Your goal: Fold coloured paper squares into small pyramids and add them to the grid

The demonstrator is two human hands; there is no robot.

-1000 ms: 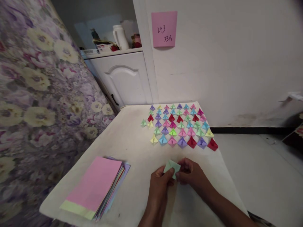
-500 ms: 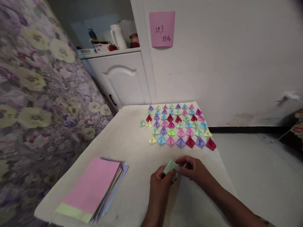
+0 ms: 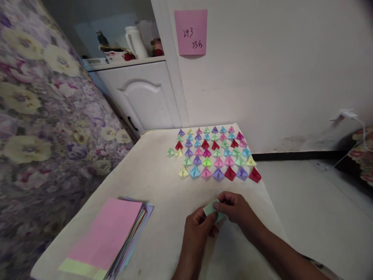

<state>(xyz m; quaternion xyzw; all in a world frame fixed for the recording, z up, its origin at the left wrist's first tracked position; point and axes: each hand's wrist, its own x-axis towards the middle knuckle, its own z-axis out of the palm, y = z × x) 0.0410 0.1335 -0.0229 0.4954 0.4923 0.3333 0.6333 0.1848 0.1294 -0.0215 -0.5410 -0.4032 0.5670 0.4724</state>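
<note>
A small piece of folded pale green paper [image 3: 210,209] is held between both hands above the near part of the white-covered table. My left hand [image 3: 199,223] pinches its left and lower side, thumb on top. My right hand [image 3: 233,207] grips the right side, its thumb pressed on the upper face. Fingertips hide part of the paper's edges and underside. Beyond my hands, several rows of small folded paper pieces [image 3: 218,174] in red, purple, pink, blue, green and yellow stand on the table.
To the left on the table [image 3: 157,186] lies a stack of coloured paper sheets [image 3: 107,225], pink on top. A white cabinet [image 3: 145,97] and a wall with a pink note [image 3: 191,33] stand behind. A floral curtain [image 3: 58,136] hangs at the left.
The pointed top of the green paper is now folded down, leaving a straighter upper edge. My right thumb has moved onto its face. The view has shifted slightly right.
</note>
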